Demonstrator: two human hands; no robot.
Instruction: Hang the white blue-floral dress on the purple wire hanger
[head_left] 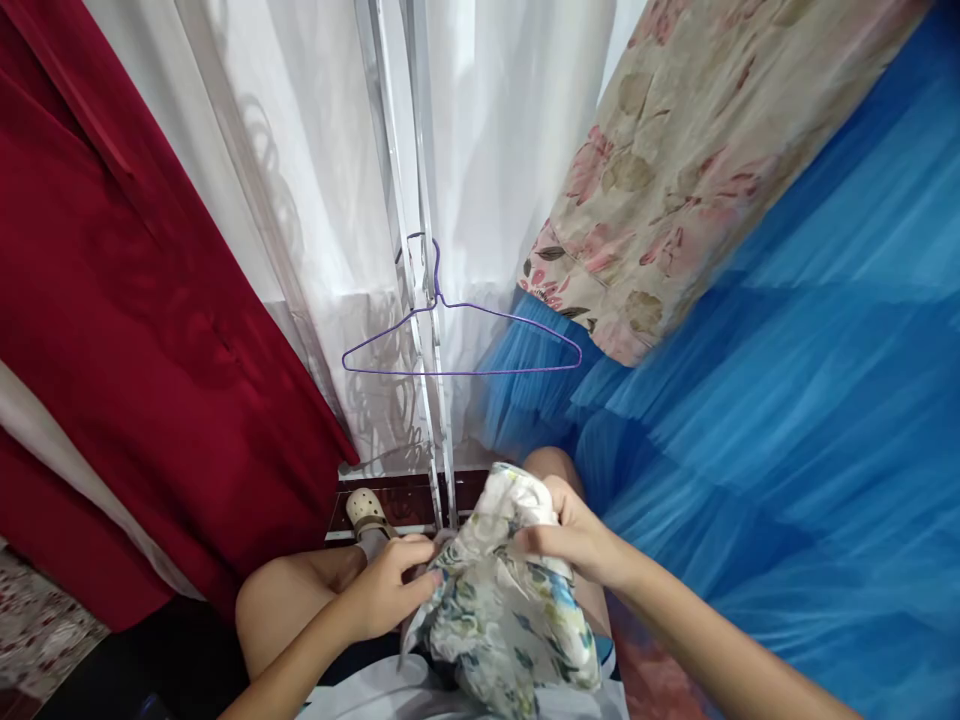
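A bunched white cloth garment with a green, blue and grey floral print lies over my lap, raised between my hands. On its left edge, my left hand pinches the fabric between thumb and fingers. My right hand grips the upper right part, thumb across the front and fingers behind. What sort of garment it is cannot be made out. Ahead of me, a purple wire hanger hangs from a white metal rack, with nothing on it.
Red curtain cloth hangs at the left, white curtains behind the rack. A beige floral cloth and blue tulle fill the right. My foot in a beige clog rests on the dark floor near the rack's base.
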